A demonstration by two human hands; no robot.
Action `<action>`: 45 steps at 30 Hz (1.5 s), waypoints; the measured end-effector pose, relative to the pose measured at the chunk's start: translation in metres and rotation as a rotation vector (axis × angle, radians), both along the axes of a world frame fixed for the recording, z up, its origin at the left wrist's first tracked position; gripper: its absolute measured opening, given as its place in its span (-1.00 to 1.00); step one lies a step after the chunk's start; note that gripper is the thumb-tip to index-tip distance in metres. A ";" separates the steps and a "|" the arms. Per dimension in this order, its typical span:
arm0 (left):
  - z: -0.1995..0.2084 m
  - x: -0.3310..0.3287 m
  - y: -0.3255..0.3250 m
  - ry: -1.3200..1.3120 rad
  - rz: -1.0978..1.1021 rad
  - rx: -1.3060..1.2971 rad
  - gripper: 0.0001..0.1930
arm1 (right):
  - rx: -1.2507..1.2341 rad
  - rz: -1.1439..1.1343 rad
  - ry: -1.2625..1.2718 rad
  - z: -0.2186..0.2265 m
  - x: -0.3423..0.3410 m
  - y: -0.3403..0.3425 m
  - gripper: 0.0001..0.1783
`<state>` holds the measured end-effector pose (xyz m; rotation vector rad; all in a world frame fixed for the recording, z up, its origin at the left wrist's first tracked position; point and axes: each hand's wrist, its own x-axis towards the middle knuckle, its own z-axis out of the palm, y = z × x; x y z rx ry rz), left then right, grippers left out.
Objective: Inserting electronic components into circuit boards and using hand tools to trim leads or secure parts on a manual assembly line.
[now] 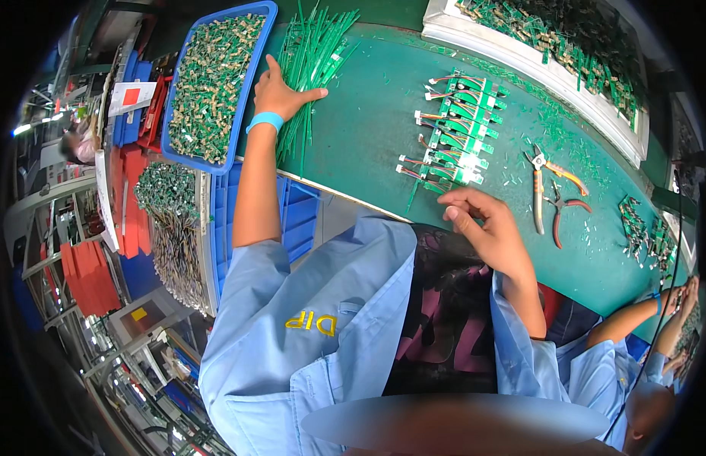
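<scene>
My left hand (279, 93), a light blue band on its wrist, reaches over a pile of thin green circuit-board strips (322, 49). Its thumb and index finger are spread wide. My right hand (486, 228) is at the near edge of the table, fingers curled and thumb close to the index fingertip. Whatever it may hold cannot be made out. Just beyond its fingertips lies a row of green circuit boards (468, 133) with white connectors and short coloured wires. A narrow green strip (412, 196) sticks out at the row's near end.
A blue tray (241, 114) full of small boards stands at the left. Cutters with orange-and-white handles (538, 190) and red-handled pliers (558, 220) lie at the right among green scraps. A white-edged box (505, 49) of boards sits at the far right. A co-worker's arm (626, 323) shows lower right.
</scene>
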<state>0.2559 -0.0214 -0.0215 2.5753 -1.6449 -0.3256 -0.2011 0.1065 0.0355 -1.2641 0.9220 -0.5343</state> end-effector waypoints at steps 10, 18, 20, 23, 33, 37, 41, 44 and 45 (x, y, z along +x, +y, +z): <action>0.003 0.003 -0.013 0.194 -0.043 -0.147 0.41 | 0.015 -0.047 -0.015 -0.002 -0.005 0.003 -0.78; 0.011 0.005 -0.008 0.196 -0.087 -0.121 0.29 | -0.175 -0.464 0.167 0.009 -0.067 -0.004 -0.75; 0.001 0.020 -0.006 0.135 -0.299 -0.326 0.21 | -0.338 -0.585 0.355 0.009 -0.091 -0.009 -0.75; 0.058 -0.005 0.028 0.158 -0.120 -0.323 0.01 | -0.625 -0.595 0.742 -0.009 -0.134 -0.014 -0.63; 0.117 -0.069 0.103 1.755 -0.992 -0.438 -0.05 | -0.543 -0.769 1.267 -0.030 -0.222 0.012 -0.51; 0.084 -0.184 0.094 0.450 -0.997 -0.109 0.18 | -0.737 -0.469 0.991 -0.023 -0.200 0.009 -0.06; 0.080 -0.178 0.104 0.742 -1.025 -0.039 0.22 | -0.709 -0.234 1.051 -0.031 -0.173 0.007 0.27; 0.110 -0.121 0.129 1.802 -0.838 -0.308 -0.01 | -0.630 -0.213 1.158 -0.026 -0.167 0.006 0.41; 0.134 -0.099 0.149 1.829 -0.749 -0.579 -0.16 | -0.613 -0.200 1.196 -0.023 -0.164 0.001 0.46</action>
